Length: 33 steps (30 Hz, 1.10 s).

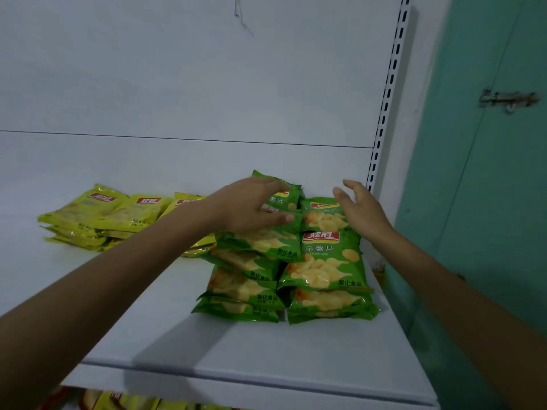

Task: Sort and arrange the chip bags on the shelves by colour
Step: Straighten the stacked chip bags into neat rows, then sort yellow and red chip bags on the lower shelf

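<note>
White shelf (207, 344), seen from above and in front. Green chip bags (322, 261) piled at the shelf's right end in two overlapping columns running from near the back panel (207, 84) toward the front edge; labels face up, red logo, chip picture. Yellow chip bags (97, 214) in a lower, looser stack toward the back left, a few of them reaching as far as the left side of the green pile, partly hidden behind the forearm. Left hand (251, 205) reaches in from the front left, spread wide over the rear green bag (281, 198) of the left column: fingers along its upper edge, thumb at its lower edge on the pile. Whether it actually grips that bag cannot be told. Right hand (358, 208) stands on edge just beside the right side of the pile, fingers loose and slightly curved, holding nothing. Slotted upright (384, 113) at the back right corner; teal door (473, 202) with latch (509, 99) beyond. More yellow bags (133, 403) glimpsed beneath the front edge.
</note>
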{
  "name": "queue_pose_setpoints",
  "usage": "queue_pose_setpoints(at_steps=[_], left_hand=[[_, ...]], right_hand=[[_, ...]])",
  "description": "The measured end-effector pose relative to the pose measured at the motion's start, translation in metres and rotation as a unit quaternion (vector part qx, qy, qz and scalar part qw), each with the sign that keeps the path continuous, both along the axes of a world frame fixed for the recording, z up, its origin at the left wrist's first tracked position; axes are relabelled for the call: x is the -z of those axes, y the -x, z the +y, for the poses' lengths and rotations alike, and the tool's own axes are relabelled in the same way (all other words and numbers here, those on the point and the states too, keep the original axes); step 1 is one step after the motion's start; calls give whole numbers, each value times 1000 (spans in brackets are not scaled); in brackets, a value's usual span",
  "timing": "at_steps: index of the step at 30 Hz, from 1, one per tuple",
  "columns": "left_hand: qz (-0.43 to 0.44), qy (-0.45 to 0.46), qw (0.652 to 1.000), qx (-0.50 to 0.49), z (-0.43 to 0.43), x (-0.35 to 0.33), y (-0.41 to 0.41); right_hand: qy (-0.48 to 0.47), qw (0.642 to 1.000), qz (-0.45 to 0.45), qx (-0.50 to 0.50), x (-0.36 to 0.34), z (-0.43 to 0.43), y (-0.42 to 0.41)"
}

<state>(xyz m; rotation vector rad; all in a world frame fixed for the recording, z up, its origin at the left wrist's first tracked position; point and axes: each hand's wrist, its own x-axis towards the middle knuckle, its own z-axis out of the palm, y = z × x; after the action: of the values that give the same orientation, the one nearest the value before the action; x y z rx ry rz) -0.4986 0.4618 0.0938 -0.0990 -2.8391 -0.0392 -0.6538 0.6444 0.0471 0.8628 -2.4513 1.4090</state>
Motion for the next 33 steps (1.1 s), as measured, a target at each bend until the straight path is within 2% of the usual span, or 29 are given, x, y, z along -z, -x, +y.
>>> queue_pose_setpoints(at_steps=[8,11,18,24,28,33], left_hand=[[71,87,994,3,-3,-8,-39],[98,91,991,1,-13,-5,-71],[124,54,991,-2,-51,9,-187],[136,64,989,9,-81,48,-308],[97,26,995,-8,-97,96,-380],[-67,10,996,-59,-110,211,-458]], right_hand=[[-42,988,146,5,-37,6,-65],[-48,982,181,-5,-42,-1,-107],[22,983,170,-71,-30,-47,-235],[-17,974,168,-151,14,-92,-343],[-13,977,111,-183,63,-108,-399],[-65,978,-4,-198,169,-111,-449]])
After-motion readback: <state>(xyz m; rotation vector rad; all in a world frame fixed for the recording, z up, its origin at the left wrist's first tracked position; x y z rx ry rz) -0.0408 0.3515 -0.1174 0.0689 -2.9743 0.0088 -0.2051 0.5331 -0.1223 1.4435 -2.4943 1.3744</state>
